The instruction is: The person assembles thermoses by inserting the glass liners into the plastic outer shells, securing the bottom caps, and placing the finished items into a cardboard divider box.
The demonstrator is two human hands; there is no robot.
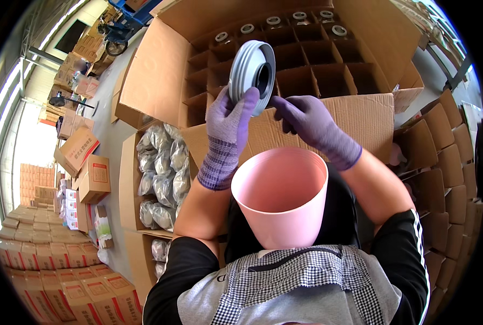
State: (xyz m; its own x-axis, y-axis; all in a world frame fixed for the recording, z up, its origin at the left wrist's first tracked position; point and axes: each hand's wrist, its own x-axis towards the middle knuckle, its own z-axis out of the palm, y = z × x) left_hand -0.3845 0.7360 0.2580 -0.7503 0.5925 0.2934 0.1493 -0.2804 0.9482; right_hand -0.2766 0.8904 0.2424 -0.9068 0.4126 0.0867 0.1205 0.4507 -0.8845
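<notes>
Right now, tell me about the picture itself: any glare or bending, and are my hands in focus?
In the head view, the pale wall at left is washed out by glare; in the head view, the stacked cartons at lower left curve toward the rim; also in the head view, your left hand, right hand and the grey ringed part look reasonably sharp.

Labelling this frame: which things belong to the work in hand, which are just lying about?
Likely in use:
- ridged grey part, in the left hand
- right hand, close to it
- pink bucket, at the lap
- divided carton, directly ahead

Likely lying about:
- stacked cartons, lower left
- blue wheeled vehicle, upper left
</notes>
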